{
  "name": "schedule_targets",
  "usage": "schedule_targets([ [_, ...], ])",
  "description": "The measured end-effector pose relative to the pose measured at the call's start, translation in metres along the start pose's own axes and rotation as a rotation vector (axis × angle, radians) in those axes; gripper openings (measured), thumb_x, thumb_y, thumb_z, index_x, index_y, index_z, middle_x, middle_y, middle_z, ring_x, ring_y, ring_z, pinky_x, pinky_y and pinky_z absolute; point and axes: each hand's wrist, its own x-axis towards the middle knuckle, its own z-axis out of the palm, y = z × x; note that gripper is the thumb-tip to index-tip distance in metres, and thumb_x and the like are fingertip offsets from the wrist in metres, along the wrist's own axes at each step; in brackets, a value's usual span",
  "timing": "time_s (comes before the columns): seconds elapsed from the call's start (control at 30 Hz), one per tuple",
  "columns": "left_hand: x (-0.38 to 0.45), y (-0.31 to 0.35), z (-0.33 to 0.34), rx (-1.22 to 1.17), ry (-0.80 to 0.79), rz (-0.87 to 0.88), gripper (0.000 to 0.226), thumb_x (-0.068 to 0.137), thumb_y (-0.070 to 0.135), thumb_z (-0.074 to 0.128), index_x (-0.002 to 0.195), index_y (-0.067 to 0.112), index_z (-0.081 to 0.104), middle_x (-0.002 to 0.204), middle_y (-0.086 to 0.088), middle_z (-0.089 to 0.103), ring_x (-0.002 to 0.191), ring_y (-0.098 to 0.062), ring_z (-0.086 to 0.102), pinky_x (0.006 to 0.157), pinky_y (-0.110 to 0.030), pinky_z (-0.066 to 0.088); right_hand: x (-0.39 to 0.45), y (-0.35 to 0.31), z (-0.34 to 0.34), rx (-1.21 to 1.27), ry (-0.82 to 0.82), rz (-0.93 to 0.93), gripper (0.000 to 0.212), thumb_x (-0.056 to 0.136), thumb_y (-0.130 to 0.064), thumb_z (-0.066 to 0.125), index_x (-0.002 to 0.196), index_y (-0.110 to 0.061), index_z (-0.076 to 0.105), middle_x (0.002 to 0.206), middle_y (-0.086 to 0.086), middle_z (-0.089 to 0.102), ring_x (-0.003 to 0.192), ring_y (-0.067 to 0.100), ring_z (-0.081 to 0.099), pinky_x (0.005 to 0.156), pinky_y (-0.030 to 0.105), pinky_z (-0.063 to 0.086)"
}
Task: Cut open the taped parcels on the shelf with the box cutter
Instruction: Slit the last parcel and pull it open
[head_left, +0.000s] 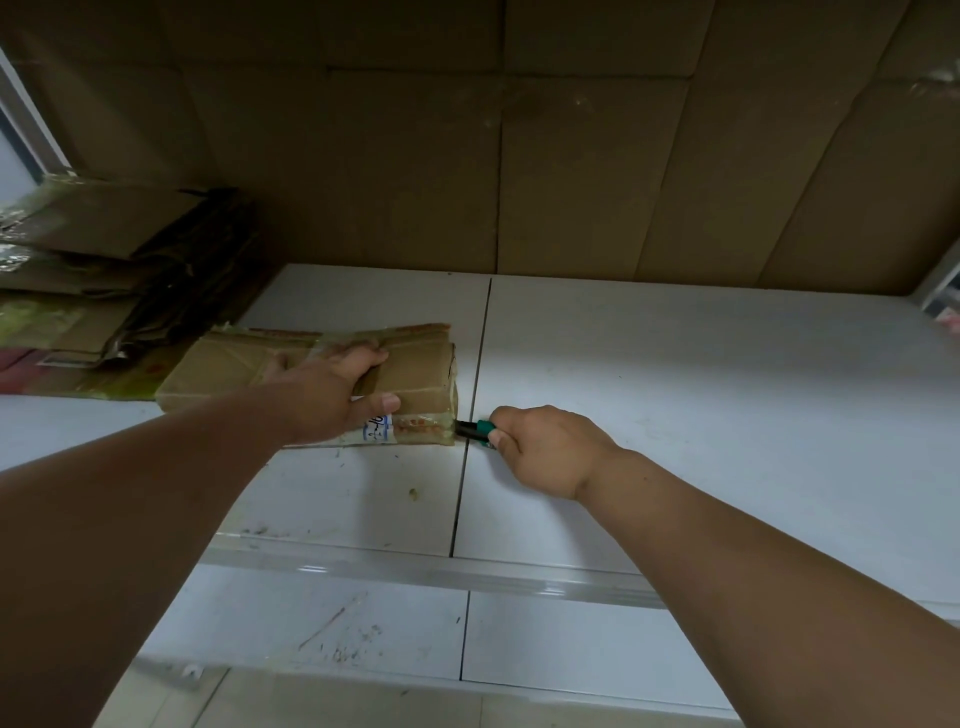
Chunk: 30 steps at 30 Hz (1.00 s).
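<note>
A flat brown cardboard parcel (415, 374) wrapped in clear tape lies on the white shelf (675, 364), left of centre. My left hand (337, 384) holds it down from above, fingers over the far top and thumb on the near edge by a small white label (378, 427). My right hand (545, 447) grips a green and black box cutter (475, 429). Its black tip touches the parcel's near right corner, at the taped front edge. The blade itself is too small to make out.
Flattened cardboard and more taped parcels (104, 291) are stacked at the shelf's left end. A wall of large cardboard boxes (519, 156) stands behind the shelf. A lower white shelf (363, 634) juts out below, with a metal rail along the upper shelf's front edge.
</note>
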Motion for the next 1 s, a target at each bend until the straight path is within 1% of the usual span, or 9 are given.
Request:
schedule_targets([
  [0.13,-0.001,0.001,0.0,0.011,-0.003,0.003,0.075,0.085,0.076,0.031,0.15,0.04,0.02,0.16,0.007,0.022,0.146,-0.02,0.019,0.114,-0.062,0.01,0.0,0.0,-0.001,-0.056,-0.017,0.002,0.018,0.103,-0.038,0.03,0.096,-0.03,0.044,0.077,-0.008,0.05,0.069,0.014,0.049,0.054,0.029,0.032],
  [0.33,-0.002,-0.005,-0.005,0.006,-0.026,-0.062,0.073,0.086,0.076,0.026,0.149,0.04,0.02,0.158,0.004,0.027,0.143,-0.025,0.025,0.113,-0.061,0.013,-0.013,0.007,-0.005,-0.24,-0.016,-0.003,0.029,0.102,-0.04,0.031,0.118,-0.026,0.052,0.088,-0.003,0.055,0.079,0.022,0.054,0.062,0.032,0.039],
  [0.47,-0.006,0.0,-0.013,-0.055,-0.061,-0.058,0.079,0.083,0.077,0.034,0.151,0.038,0.021,0.153,-0.001,0.035,0.135,-0.027,0.037,0.111,-0.055,0.029,-0.014,0.011,-0.009,-0.061,0.041,0.142,0.02,0.103,-0.037,0.031,0.102,-0.025,0.047,0.08,-0.004,0.053,0.072,0.021,0.052,0.055,0.031,0.033],
  [0.53,-0.005,-0.002,-0.021,-0.099,-0.086,-0.044,0.074,0.089,0.063,0.052,0.152,0.041,0.02,0.152,-0.003,0.034,0.131,-0.026,0.04,0.108,-0.049,0.036,-0.013,0.008,-0.008,0.024,0.08,0.176,0.018,0.103,-0.037,0.031,0.096,-0.025,0.043,0.077,-0.003,0.054,0.07,0.022,0.052,0.055,0.031,0.033],
  [0.63,-0.008,-0.016,-0.045,-0.187,-0.215,-0.063,0.085,0.087,0.039,0.068,0.152,0.048,0.014,0.158,-0.004,0.023,0.13,-0.027,0.039,0.105,-0.046,0.039,-0.009,-0.003,-0.008,0.154,0.106,0.166,0.021,0.102,-0.037,0.035,0.09,-0.023,0.044,0.075,0.0,0.056,0.067,0.021,0.052,0.055,0.031,0.036],
  [0.7,-0.012,-0.03,-0.054,-0.291,-0.226,-0.139,0.09,0.084,0.032,0.072,0.151,0.046,0.014,0.151,-0.008,0.036,0.114,-0.024,0.051,0.095,-0.042,0.046,-0.004,-0.01,-0.009,0.241,0.127,0.167,0.019,0.1,-0.037,0.041,0.087,-0.023,0.043,0.076,0.0,0.055,0.067,0.02,0.052,0.056,0.031,0.037],
  [0.8,-0.019,-0.04,-0.051,-0.27,-0.208,-0.229,0.084,0.082,0.049,0.07,0.151,0.04,0.022,0.143,-0.007,0.048,0.117,-0.026,0.055,0.102,-0.046,0.044,0.007,-0.018,-0.011,0.33,0.162,0.175,0.015,0.1,-0.031,0.042,0.092,-0.019,0.044,0.077,0.001,0.053,0.067,0.019,0.05,0.056,0.031,0.037],
  [0.9,-0.019,-0.036,-0.042,-0.097,-0.157,-0.243,0.08,0.079,0.073,0.054,0.148,0.046,0.026,0.153,-0.003,0.033,0.136,-0.034,0.036,0.11,-0.055,0.032,0.017,-0.023,-0.011,0.408,0.196,0.175,0.015,0.103,-0.028,0.039,0.104,-0.016,0.047,0.078,0.0,0.053,0.068,0.018,0.051,0.055,0.03,0.037],
  [1.0,-0.012,-0.016,-0.038,0.1,-0.128,-0.302,0.085,0.071,0.089,0.034,0.147,0.052,0.024,0.149,-0.006,0.03,0.137,-0.042,0.026,0.109,-0.056,0.031,0.024,-0.024,-0.01,0.449,0.225,0.207,0.02,0.105,-0.03,0.037,0.113,-0.017,0.048,0.084,0.001,0.055,0.073,0.019,0.053,0.055,0.029,0.037],
])
